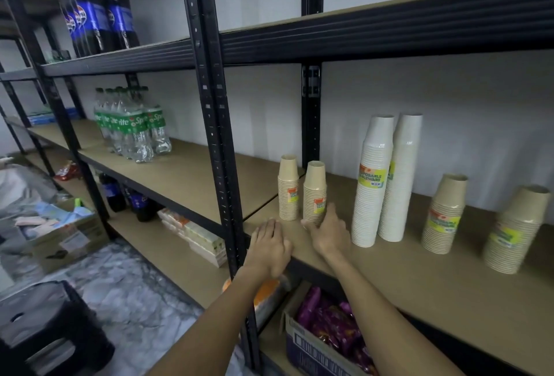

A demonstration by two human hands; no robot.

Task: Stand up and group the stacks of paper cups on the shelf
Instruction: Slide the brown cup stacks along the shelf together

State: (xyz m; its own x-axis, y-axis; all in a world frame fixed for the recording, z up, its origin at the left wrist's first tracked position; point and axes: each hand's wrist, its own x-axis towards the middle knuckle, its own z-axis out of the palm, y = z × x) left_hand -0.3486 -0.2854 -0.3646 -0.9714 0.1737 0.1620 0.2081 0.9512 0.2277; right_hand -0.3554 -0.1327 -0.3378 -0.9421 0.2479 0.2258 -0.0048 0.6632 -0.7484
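On the brown fibreboard shelf [404, 270] of the black metal rack, six wrapped stacks of paper cups stand upside down. Take the pair of tall white cup stacks [386, 180] as the landmark: they stand upright, touching each other, towards the back of the board. Left of that pair, near the black upright post [215, 135], stand two short tan cup stacks [301, 191], just beside one another. Right of the white pair stands a wider tan cup stack [445, 216], leaning a little, and farther right another wide tan cup stack [515, 231], well apart from it.

The right hand [328, 233] is left of the white pair, its fingers spread and its fingertips touching the base of the nearer short tan stack; whether it truly grips the stack cannot be told. The left hand [269, 248] lies farther left, flat and open, palm down on the front edge of the board, holding nothing. Below the white pair, a cardboard box of purple packets [332, 327] sits on the lower shelf.
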